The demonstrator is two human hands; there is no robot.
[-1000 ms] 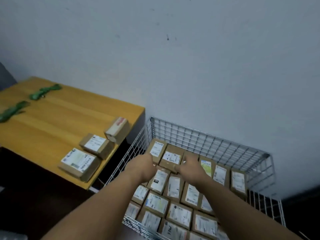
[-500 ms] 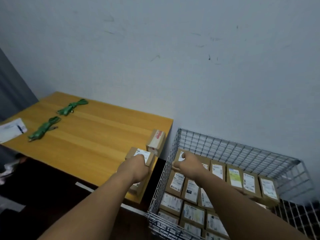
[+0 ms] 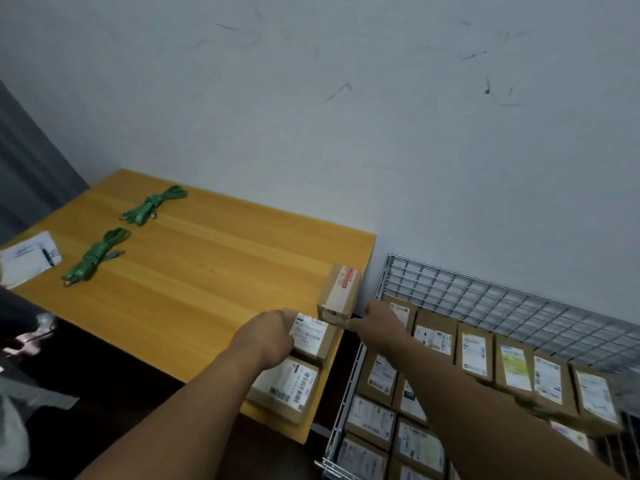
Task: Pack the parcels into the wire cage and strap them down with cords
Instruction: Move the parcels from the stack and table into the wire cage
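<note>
Dim, flat indoor light; soft wide-angle frame.
Illumination is even and diffuse, its source not determinable. The wall (image 3: 381, 133) reads grey-blue, and the table (image 3: 194, 271) carries a faint sheen. The area below the table's near edge sits in deep shadow. Parcels at the right edge (image 3: 595, 396) smear with motion blur. Print on the table parcel (image 3: 310, 336) label is unreadable. The cage (image 3: 485, 299) wires bow towards the corner.

Single head-worn wide-angle view. Looks forward and down, close over corner of surface (image 3: 207, 271) at left and wire cage (image 3: 485, 299) at right; wall (image 3: 381, 133) across upper half.
</note>
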